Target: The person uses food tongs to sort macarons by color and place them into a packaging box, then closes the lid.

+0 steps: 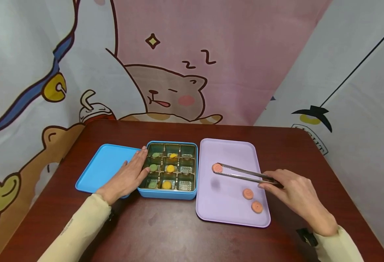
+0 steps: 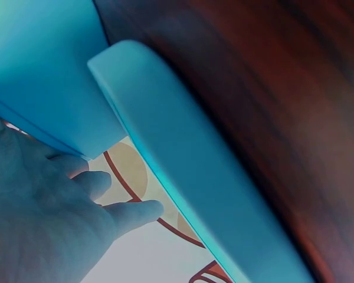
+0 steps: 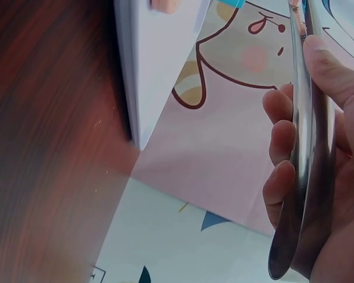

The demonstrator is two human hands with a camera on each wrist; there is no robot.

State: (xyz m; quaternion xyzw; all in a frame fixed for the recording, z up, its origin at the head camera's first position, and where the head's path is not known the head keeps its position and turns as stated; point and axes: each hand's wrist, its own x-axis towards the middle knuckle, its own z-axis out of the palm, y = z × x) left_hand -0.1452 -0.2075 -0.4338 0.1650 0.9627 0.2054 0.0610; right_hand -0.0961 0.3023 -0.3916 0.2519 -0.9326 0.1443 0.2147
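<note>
My right hand (image 1: pixel 298 194) grips metal tongs (image 1: pixel 244 171), thumb along one arm and fingers curled round the other. Between the tong tips is a round pink disc (image 1: pixel 217 167), its shadow falling on the lilac tray (image 1: pixel 224 213). Two more pink discs (image 1: pixel 248 194) lie on that tray at the near right. My left hand (image 1: pixel 129 174) rests with straight fingers along the left side of a blue box (image 1: pixel 169 195). Inside the box, a gold divided insert (image 1: pixel 186 177) has green pieces (image 1: pixel 153 167) in its left column and yellow pieces (image 1: pixel 170 169) in the middle one.
A flat blue lid (image 1: pixel 101 165) lies left of the box, partly under my left forearm and hand. The lilac tray stands close to the box's right side. Behind the brown table (image 1: pixel 179 233) hangs a cartoon-printed cloth (image 1: pixel 238 72).
</note>
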